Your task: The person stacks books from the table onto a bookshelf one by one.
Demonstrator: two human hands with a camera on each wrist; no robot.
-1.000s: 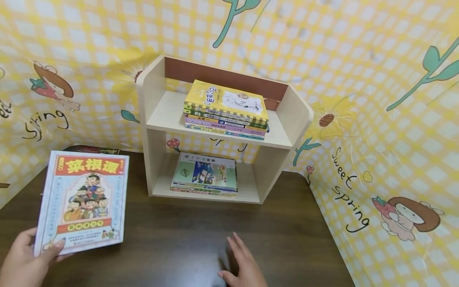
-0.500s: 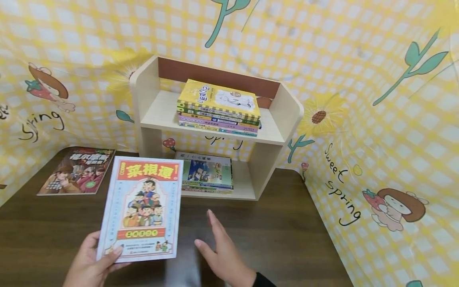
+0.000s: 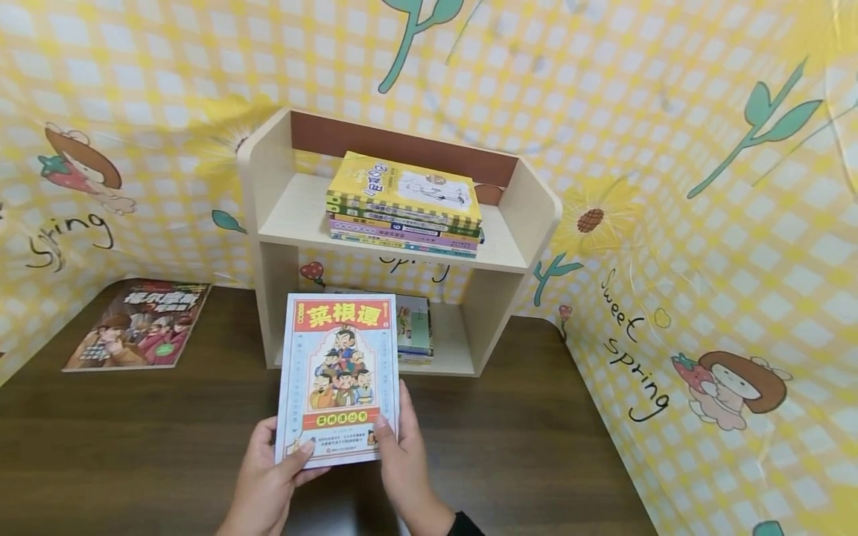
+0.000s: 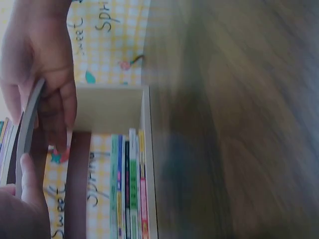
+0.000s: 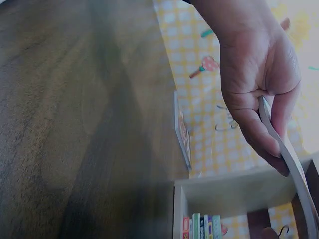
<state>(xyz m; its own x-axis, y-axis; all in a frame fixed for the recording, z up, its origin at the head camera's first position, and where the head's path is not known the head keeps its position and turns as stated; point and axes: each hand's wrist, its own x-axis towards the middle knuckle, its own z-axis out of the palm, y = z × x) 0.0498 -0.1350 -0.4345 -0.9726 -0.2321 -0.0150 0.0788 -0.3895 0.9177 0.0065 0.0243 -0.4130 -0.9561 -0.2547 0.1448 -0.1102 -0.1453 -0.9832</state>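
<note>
A light blue comic book (image 3: 342, 372) with a red title band is held up in front of the shelf, its cover facing me. At its lower left corner my left hand (image 3: 268, 469) grips it, thumb on the cover and fingers behind. My right hand (image 3: 409, 465) holds the lower right edge, thumb on the front. From the side, the right wrist view shows the thin book (image 5: 289, 154) pinched between the right thumb and fingers. In the left wrist view both hands have the book (image 4: 27, 134) between them.
A two-tier wooden shelf (image 3: 512, 275) stands at the back of the dark table (image 3: 536, 447). Stacked books (image 3: 405, 201) lie on its upper tier. Another stack (image 3: 415, 335) below is partly hidden by the held book. A magazine (image 3: 137, 327) lies at the left.
The left hand has carried the book rightward from the left side to the front of the shelf. My right hand, open before, has come to grip its right edge. The magazine is now uncovered.
</note>
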